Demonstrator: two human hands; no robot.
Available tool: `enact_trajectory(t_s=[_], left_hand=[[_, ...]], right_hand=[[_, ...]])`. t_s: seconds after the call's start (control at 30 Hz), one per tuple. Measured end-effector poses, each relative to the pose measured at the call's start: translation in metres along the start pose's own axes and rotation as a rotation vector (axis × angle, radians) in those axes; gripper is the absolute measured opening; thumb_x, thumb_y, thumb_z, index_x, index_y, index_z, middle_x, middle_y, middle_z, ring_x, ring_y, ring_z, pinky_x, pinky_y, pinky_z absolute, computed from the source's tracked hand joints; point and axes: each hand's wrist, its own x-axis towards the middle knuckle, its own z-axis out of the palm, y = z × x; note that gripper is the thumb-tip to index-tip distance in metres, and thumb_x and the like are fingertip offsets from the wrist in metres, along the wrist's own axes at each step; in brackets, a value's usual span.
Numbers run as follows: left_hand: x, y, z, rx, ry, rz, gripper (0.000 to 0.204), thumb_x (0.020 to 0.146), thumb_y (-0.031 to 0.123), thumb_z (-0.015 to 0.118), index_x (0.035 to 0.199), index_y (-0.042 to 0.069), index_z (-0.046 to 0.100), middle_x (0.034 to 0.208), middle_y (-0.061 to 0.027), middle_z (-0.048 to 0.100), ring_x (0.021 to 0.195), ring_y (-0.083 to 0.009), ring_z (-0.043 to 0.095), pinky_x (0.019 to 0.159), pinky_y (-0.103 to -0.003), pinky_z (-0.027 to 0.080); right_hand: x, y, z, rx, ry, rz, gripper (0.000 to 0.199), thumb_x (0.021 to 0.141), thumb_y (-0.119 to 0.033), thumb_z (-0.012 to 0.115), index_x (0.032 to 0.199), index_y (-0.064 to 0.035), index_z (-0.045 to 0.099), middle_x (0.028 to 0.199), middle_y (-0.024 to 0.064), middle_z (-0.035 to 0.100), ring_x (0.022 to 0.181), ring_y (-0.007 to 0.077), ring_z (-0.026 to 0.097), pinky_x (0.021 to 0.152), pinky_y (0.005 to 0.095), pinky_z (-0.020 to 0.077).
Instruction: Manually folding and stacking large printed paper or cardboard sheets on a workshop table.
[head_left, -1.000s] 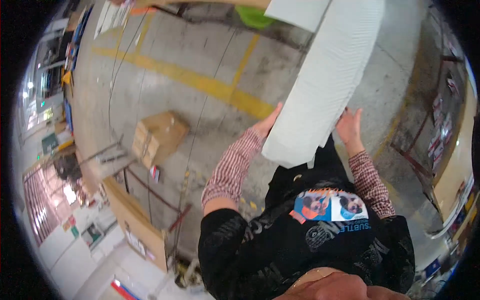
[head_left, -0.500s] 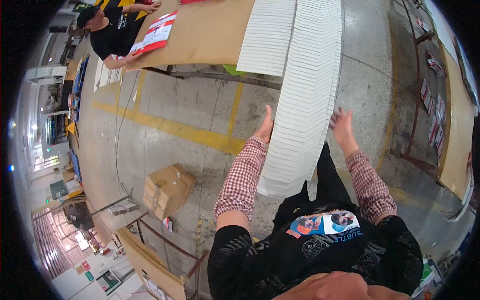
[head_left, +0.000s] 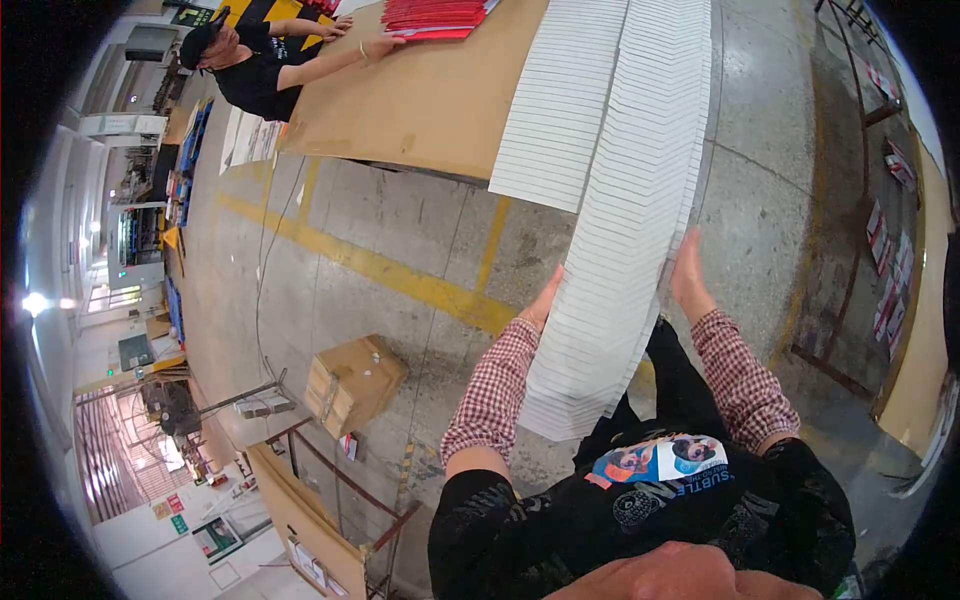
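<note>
A long row of overlapping white paper sheets [head_left: 622, 230] runs from the far end toward my body, its near end curving down in front of my waist. My left hand [head_left: 545, 298] grips the row's left edge near that end, with its fingers hidden behind the paper. Across from it my right hand [head_left: 690, 272] holds the right edge, thumb side up and the other fingers partly covered by the sheets. A second row of white sheets [head_left: 553, 110] lies alongside on the left, on the brown table [head_left: 430, 110].
A co-worker [head_left: 262, 65] stands at the table's far left, one hand by a stack of red packets [head_left: 432, 18]. A cardboard box [head_left: 355, 385] sits on the floor at left. Brown boards on metal frames stand at lower left [head_left: 310, 520] and right [head_left: 915, 330].
My right hand has come in from beside the row onto its edge. The row's near end sits lower in view. The co-worker's hand has gone from a red-and-white packet to the red stack.
</note>
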Motion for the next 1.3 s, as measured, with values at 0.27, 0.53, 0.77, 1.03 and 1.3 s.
enact_trajectory(t_s=[0.27,0.53,0.77,1.03,1.3], left_hand=[[-0.008,0.000,-0.017,-0.069,0.072,-0.034,0.071,0.087,0.059,0.019,0.138,0.010,0.022,0.140,-0.0073,0.029,0.126,-0.0231,0.032,0.103,-0.036,0.029],[-0.030,-0.006,0.004,-0.036,0.231,-0.111,0.072,0.087,0.061,0.014,0.138,0.011,0.022,0.139,-0.0078,0.030,0.126,-0.0238,0.032,0.103,-0.037,0.028],[-0.031,-0.009,-0.028,-0.072,0.229,-0.082,0.070,0.088,0.059,0.017,0.137,0.010,0.025,0.137,-0.0075,0.034,0.124,-0.0227,0.035,0.102,-0.036,0.030],[-0.013,0.004,0.006,-0.043,0.307,-0.093,0.069,0.089,0.057,0.014,0.137,0.010,0.026,0.136,-0.0072,0.035,0.123,-0.0213,0.037,0.102,-0.034,0.031],[-0.031,0.042,-0.040,0.932,0.659,-0.628,0.064,0.088,0.059,0.028,0.123,0.010,0.049,0.121,-0.0109,0.052,0.112,-0.0237,0.048,0.093,-0.038,0.038]], right_hand=[[0.053,-0.017,-0.038,0.070,0.155,0.043,0.082,0.083,-0.068,0.020,0.140,-0.0107,0.011,0.144,0.0069,0.018,0.129,0.0204,0.024,0.103,0.0364,0.0168],[0.093,-0.057,-0.005,-0.112,0.003,-0.010,0.079,0.087,-0.062,0.019,0.140,-0.0048,0.008,0.146,0.0068,0.012,0.132,0.0215,0.015,0.106,0.0347,0.0105],[0.116,-0.058,-0.027,0.023,0.124,0.082,0.084,0.084,-0.066,0.017,0.138,-0.0015,0.013,0.142,0.0079,0.024,0.129,0.0203,0.023,0.105,0.0336,0.0151],[0.135,-0.088,-0.041,0.171,0.021,0.084,0.086,0.083,-0.068,0.015,0.140,-0.0043,0.002,0.147,0.0063,0.009,0.134,0.0192,0.012,0.105,0.0329,0.0126],[0.180,-0.131,-0.028,0.052,-0.046,-0.021,0.087,0.083,-0.068,0.018,0.140,-0.0040,0.003,0.147,0.0063,0.009,0.134,0.0193,0.011,0.105,0.0326,0.0122]])
